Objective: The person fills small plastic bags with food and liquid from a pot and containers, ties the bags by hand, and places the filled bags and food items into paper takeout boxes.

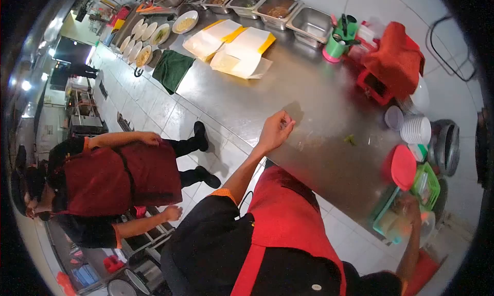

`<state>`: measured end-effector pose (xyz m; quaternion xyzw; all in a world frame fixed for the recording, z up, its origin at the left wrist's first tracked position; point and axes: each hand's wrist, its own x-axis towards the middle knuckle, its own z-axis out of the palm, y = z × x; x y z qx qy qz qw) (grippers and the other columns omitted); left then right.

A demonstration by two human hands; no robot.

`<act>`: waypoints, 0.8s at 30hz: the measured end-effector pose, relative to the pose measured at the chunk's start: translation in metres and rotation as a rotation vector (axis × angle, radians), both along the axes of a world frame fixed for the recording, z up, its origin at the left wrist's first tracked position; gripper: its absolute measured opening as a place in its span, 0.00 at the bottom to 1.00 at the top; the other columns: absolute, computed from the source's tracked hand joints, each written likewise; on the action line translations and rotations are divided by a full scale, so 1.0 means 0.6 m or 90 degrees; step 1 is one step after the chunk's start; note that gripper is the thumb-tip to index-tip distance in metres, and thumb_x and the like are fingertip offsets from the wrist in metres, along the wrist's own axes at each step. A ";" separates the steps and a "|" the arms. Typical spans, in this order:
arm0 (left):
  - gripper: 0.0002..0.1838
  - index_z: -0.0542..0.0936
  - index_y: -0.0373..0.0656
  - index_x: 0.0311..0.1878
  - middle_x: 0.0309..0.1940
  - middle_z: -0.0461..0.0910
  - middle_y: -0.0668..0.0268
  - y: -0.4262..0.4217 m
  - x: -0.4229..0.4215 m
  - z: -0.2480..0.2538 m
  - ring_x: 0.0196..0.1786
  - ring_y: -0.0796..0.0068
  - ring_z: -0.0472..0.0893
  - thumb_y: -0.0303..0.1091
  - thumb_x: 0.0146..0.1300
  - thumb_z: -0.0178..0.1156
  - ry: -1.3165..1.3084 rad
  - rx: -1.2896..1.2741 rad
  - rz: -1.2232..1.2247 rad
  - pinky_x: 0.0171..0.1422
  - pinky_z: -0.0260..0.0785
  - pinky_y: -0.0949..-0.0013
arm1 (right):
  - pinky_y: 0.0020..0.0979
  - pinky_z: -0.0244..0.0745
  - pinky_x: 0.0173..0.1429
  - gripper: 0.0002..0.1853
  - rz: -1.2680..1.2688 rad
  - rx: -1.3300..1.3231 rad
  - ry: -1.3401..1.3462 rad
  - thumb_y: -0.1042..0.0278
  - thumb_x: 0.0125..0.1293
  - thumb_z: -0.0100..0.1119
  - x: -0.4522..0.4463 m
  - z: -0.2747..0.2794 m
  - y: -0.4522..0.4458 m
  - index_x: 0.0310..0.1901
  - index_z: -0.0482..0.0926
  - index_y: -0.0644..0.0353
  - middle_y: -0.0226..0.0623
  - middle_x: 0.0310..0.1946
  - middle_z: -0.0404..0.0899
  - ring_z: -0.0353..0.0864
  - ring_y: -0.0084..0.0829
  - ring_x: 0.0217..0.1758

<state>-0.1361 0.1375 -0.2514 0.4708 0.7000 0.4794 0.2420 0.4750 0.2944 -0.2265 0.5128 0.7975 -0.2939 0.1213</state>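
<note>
My left hand (277,129) is held over the near edge of the steel table (324,105), fingers curled in. A small greyish bit shows between the fingers, too small to name. My right hand (409,207) reaches down to the plastic containers at the table's right end. It is at a clear container (393,223) in a teal basket (382,221), dim and blurred, so its fingers cannot be made out. A red lid or plate (403,167) and a green basket (428,185) lie just beyond it. A small green scrap (350,139) lies on the steel between my hands.
Steel food pans (311,26) line the back wall. Paper sheets (242,54), a dark green cloth (173,69) and bowls (185,22) stand at the left. A red cloth (393,57) and stacked white cups (415,129) are rightward. A co-worker in a maroon apron (123,175) stands left.
</note>
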 end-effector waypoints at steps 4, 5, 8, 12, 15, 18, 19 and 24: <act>0.09 0.72 0.39 0.30 0.24 0.77 0.60 -0.003 -0.052 0.003 0.25 0.69 0.76 0.31 0.58 0.62 -0.045 -0.007 0.001 0.31 0.67 0.69 | 0.37 0.71 0.43 0.06 -0.107 0.009 -0.047 0.79 0.48 0.54 0.089 0.011 0.003 0.30 0.77 0.66 0.42 0.28 0.76 0.74 0.35 0.34; 0.09 0.72 0.39 0.30 0.24 0.76 0.60 -0.006 -0.063 0.002 0.25 0.69 0.75 0.31 0.58 0.62 -0.045 -0.020 0.005 0.31 0.67 0.69 | 0.37 0.70 0.43 0.06 -0.135 0.009 -0.062 0.79 0.48 0.53 0.082 0.017 0.008 0.29 0.77 0.66 0.42 0.28 0.76 0.74 0.35 0.33; 0.09 0.72 0.39 0.30 0.23 0.76 0.61 -0.029 -0.099 -0.002 0.24 0.71 0.74 0.31 0.58 0.62 -0.052 -0.023 0.028 0.30 0.66 0.70 | 0.34 0.71 0.40 0.06 -0.071 0.342 -0.270 0.76 0.54 0.57 0.046 0.107 -0.004 0.33 0.79 0.67 0.42 0.28 0.78 0.75 0.31 0.31; 0.09 0.71 0.39 0.28 0.23 0.75 0.66 -0.080 -0.137 0.002 0.25 0.79 0.72 0.28 0.59 0.62 -0.133 -0.008 0.123 0.30 0.66 0.74 | 0.27 0.72 0.51 0.10 -0.208 0.188 0.296 0.75 0.62 0.56 -0.341 0.188 0.035 0.44 0.80 0.68 0.37 0.39 0.82 0.78 0.25 0.43; 0.09 0.71 0.39 0.28 0.23 0.75 0.68 -0.111 -0.170 0.010 0.27 0.83 0.72 0.27 0.59 0.62 -0.140 -0.017 0.145 0.31 0.66 0.76 | 0.26 0.73 0.47 0.10 -0.048 0.146 0.567 0.72 0.60 0.61 -0.710 0.068 0.083 0.42 0.81 0.66 0.33 0.37 0.82 0.78 0.24 0.40; 0.09 0.72 0.38 0.28 0.25 0.76 0.65 -0.156 -0.202 0.043 0.28 0.78 0.75 0.27 0.58 0.62 -0.091 -0.006 0.197 0.34 0.67 0.74 | 0.27 0.74 0.41 0.08 0.046 0.100 0.591 0.69 0.57 0.61 -1.057 0.040 0.064 0.35 0.82 0.64 0.39 0.30 0.83 0.81 0.25 0.33; 0.08 0.72 0.38 0.29 0.25 0.76 0.65 -0.175 -0.217 0.048 0.28 0.75 0.75 0.27 0.58 0.63 -0.021 0.002 0.212 0.35 0.68 0.74 | 0.29 0.74 0.37 0.08 0.177 0.202 0.611 0.68 0.57 0.59 -1.147 0.008 0.071 0.34 0.83 0.63 0.40 0.28 0.83 0.82 0.29 0.31; 0.06 0.73 0.37 0.30 0.27 0.77 0.63 -0.315 -0.249 0.018 0.29 0.75 0.75 0.24 0.57 0.62 -0.025 -0.031 0.401 0.34 0.66 0.73 | 0.28 0.74 0.32 0.08 0.229 0.008 0.598 0.68 0.58 0.59 -1.376 -0.082 0.086 0.35 0.82 0.64 0.38 0.25 0.83 0.82 0.29 0.26</act>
